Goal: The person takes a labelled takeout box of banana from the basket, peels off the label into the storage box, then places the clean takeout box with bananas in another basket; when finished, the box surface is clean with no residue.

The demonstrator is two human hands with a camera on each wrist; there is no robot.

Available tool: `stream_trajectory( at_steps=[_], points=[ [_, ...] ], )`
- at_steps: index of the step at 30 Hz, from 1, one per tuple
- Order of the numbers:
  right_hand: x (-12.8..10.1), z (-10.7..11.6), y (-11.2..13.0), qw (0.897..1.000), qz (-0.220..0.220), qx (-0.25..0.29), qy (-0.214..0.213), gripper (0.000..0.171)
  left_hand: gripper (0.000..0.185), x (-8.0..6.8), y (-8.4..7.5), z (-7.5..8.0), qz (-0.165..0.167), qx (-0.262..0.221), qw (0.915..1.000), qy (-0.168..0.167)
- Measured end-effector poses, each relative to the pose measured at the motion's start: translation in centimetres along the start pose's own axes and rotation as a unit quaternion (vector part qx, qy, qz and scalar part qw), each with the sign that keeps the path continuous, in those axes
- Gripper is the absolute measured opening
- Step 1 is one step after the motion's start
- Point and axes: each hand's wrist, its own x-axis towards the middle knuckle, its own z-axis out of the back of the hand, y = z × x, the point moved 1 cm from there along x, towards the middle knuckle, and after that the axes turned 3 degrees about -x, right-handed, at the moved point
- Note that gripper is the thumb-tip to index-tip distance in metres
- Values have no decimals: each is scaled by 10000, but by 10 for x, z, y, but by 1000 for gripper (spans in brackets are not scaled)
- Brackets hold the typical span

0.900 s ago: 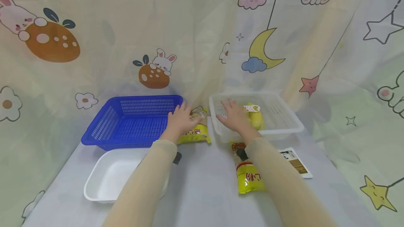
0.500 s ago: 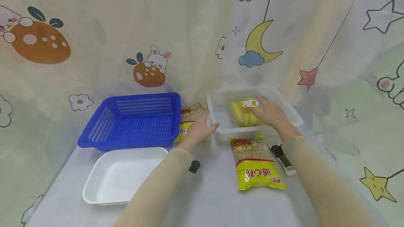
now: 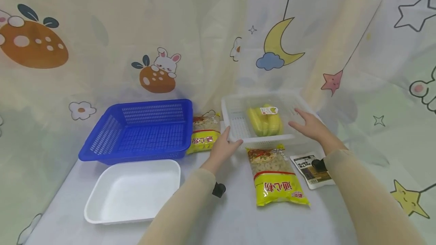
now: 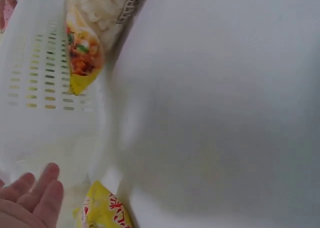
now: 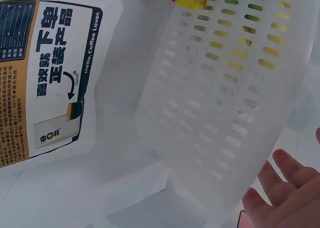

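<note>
White plastic basket (image 3: 238,122) at the table's back, bananas (image 3: 265,121) inside; left hand (image 3: 223,149) at its near left corner and right hand (image 3: 311,127) at its right rim, both with fingers straight and spread, gripping nothing. Handling advice: take both rims evenly and keep it level. Pasta bag (image 3: 276,179) lies just in front.

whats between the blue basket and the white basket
In the head view, a yellow pasta packet lies on the table between the blue basket and the white basket, beside the left hand.
</note>
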Motion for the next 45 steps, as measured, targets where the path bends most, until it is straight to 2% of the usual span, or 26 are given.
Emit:
stream_trajectory(
  at_steps=[5, 10, 14, 26, 36, 40, 45],
  points=[
    [3, -6, -3, 9985, -137, 274, 451, 82, 78, -2, 5, -3, 115, -293, 9995, -49],
    [6, -6, -1, 9937, -403, 363, 981, 85, 78, 0, 4, -5, 195, -247, 9995, -44],
    [8, -6, -3, 9905, -480, 451, 1205, 84, 78, 0, 4, -8, 200, -235, 9995, -9],
    [12, -22, -7, 9893, -507, 585, 1239, 81, 78, -2, 13, -16, 380, -219, 9990, 32],
    [31, -5, 4, 9924, -361, 846, 815, 76, 80, 11, 4, 0, 222, -144, 9996, 44],
    [34, -2, 8, 9906, -344, 1031, 829, 74, 82, 15, 3, 3, 221, -154, 9996, 107],
    [30, -4, 4, 9861, -384, 1331, 922, 69, 82, 14, 8, -2, 309, -235, 9990, 198]
  ],
)
